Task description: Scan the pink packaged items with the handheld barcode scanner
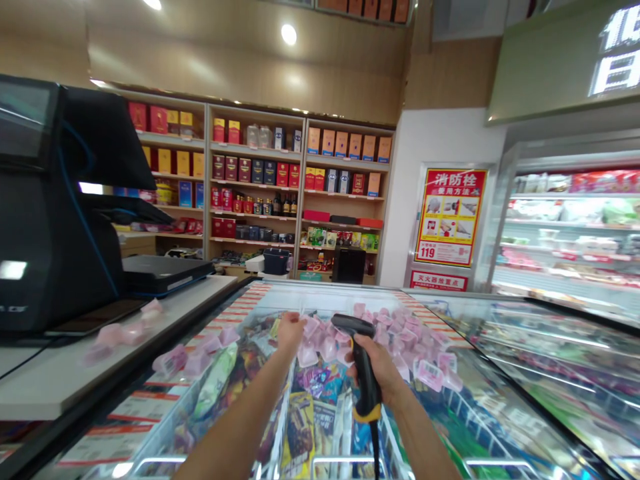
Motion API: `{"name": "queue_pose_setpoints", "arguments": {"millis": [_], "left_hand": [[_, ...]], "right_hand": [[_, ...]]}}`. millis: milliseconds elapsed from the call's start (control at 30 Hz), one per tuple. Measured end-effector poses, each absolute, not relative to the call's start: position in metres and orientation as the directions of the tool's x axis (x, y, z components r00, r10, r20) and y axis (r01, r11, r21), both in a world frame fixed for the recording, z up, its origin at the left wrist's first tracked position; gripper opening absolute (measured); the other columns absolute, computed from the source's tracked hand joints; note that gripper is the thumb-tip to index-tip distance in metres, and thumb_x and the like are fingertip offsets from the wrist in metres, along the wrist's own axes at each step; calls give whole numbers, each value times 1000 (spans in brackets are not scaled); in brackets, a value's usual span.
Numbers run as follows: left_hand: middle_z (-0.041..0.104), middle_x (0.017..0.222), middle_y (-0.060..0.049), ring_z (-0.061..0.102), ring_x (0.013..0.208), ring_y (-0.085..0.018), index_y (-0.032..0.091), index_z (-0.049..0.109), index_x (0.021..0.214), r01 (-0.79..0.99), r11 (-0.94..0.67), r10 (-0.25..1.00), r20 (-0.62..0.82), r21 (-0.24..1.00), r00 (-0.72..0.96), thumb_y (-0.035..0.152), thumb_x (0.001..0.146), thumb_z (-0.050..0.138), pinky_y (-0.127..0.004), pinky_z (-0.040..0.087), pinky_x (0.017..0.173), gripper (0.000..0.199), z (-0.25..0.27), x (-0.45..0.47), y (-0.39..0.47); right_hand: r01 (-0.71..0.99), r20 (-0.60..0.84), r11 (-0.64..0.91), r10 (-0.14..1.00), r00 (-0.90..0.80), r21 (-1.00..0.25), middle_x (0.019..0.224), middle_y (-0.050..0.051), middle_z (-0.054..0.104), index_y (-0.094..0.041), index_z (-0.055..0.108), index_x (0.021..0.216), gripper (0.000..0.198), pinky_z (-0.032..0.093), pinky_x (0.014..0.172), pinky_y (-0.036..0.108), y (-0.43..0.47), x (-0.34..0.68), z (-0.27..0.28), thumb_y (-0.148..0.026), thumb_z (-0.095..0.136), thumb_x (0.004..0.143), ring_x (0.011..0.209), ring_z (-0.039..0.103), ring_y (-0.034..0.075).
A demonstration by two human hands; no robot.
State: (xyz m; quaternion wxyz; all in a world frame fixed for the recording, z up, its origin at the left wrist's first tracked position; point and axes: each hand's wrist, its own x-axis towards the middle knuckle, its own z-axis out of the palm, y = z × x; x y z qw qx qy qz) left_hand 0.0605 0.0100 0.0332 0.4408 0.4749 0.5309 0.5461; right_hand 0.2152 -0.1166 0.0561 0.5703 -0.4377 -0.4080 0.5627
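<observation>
My right hand [376, 363] is wrapped round the handle of a black and yellow barcode scanner [367, 380]. The scanner's head points left over a pile of small pink, translucent plastic packages [327, 348], and its cord hangs down. My left hand [290, 335] is at the left edge of this pile with its fingers curled together. Whatever is between those fingers is too small and blurred to make out. Some packages at the right carry white barcode labels [430, 373]. The pile lies on the glass top of a chest freezer [240, 293].
More pink packages [197, 353] lie at the freezer's left side, with others [127, 332] on the white counter [45, 393]. A black checkout terminal [50, 220] stands on that counter. Wrapped frozen goods [300, 427] show under the glass. Behind are shelves of boxes [255, 172] and, at right, a display fridge [570, 227].
</observation>
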Motion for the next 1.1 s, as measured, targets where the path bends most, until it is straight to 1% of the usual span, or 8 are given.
{"name": "queue_pose_setpoints", "arguments": {"millis": [200,333,433,533,633,767,933,1100], "left_hand": [[54,102,-5,53,86,-15,15,49,101,429,-123,968,204,895,-146,30,77,46,-36,44,73,28,31,50,6],[47,113,-7,43,104,-21,16,48,103,643,-77,906,323,762,-274,25,75,47,-43,34,86,29,42,-30,-8],[47,112,-16,33,112,-32,12,53,97,723,24,860,354,690,-366,12,68,47,-48,26,89,29,44,-86,-24],[52,104,-19,33,110,-38,10,57,87,736,87,848,337,671,-408,9,60,49,-49,26,85,28,36,-116,-38],[58,92,-16,40,105,-35,11,58,78,702,102,858,294,705,-420,8,56,49,-43,29,84,24,27,-127,-44],[62,77,-9,50,96,-29,14,56,75,567,90,891,188,819,-413,6,55,54,-37,34,81,22,28,-126,-42],[61,78,-1,57,72,-12,13,55,83,203,44,976,1,978,-219,15,71,52,-29,45,67,13,41,-104,-33],[58,87,-2,56,71,-9,13,53,91,-141,68,993,-81,988,-84,25,78,44,-27,47,62,19,45,-76,-24]], "right_hand": [[-265,-31,-28,1000,8,-964,54,1,58,-13,48,68,31,38,29,21,-113,212,53,-44,50,65,32,48,8],[-274,-31,-43,998,-51,-961,53,1,58,-13,48,72,31,37,29,19,-114,196,53,-44,50,65,32,47,8],[-262,-61,-80,995,-80,-962,51,1,57,-13,48,75,31,36,28,20,-114,184,52,-43,49,65,30,46,8],[-242,-66,-85,994,-87,-966,50,1,57,-13,49,73,30,36,28,20,-114,176,51,-42,48,66,30,46,8],[-242,-51,-75,993,-102,-967,52,1,57,-13,49,71,29,36,29,20,-112,171,49,-42,48,66,31,47,8],[-232,-42,-75,989,-143,-970,53,1,57,-13,50,72,31,37,29,20,-113,165,49,-43,47,67,32,46,8],[-221,-27,-76,976,-217,-972,54,1,57,-12,50,72,31,37,30,20,-118,156,53,-43,47,66,32,47,8],[-240,-29,-83,975,-220,-967,52,1,57,-13,49,73,30,37,29,19,-124,153,57,-42,46,66,31,46,8]]}}
